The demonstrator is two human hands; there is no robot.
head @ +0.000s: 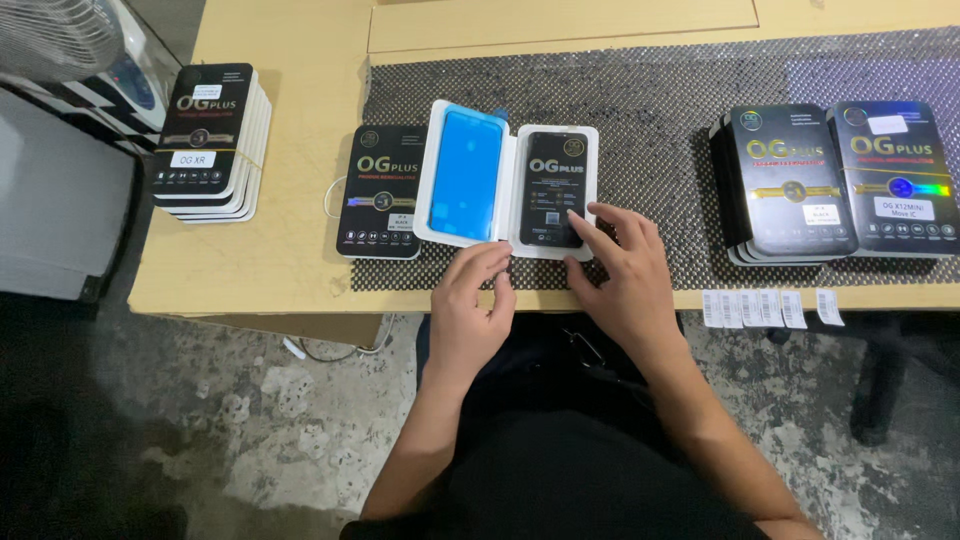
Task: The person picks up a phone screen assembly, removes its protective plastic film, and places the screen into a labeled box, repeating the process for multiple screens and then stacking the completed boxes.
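Observation:
An open white plastic case (508, 190) lies on the black mesh mat (650, 90) near the table's front edge. Its left half holds a blue film sheet (465, 175); its right half holds a black phone screen (550, 188). My right hand (625, 275) rests at the case's lower right, index finger touching the screen's bottom corner. My left hand (475, 300) sits at the case's front edge, fingers curled against its rim. A black printed box (381, 205) lies just left of the case.
A stack of black boxes (210, 140) stands on the wooden table (290, 60) at the left. Two more stacks of black boxes (835, 180) sit on the mat at the right. White label strips (765, 307) lie at the table's front edge. A fan (70, 40) stands far left.

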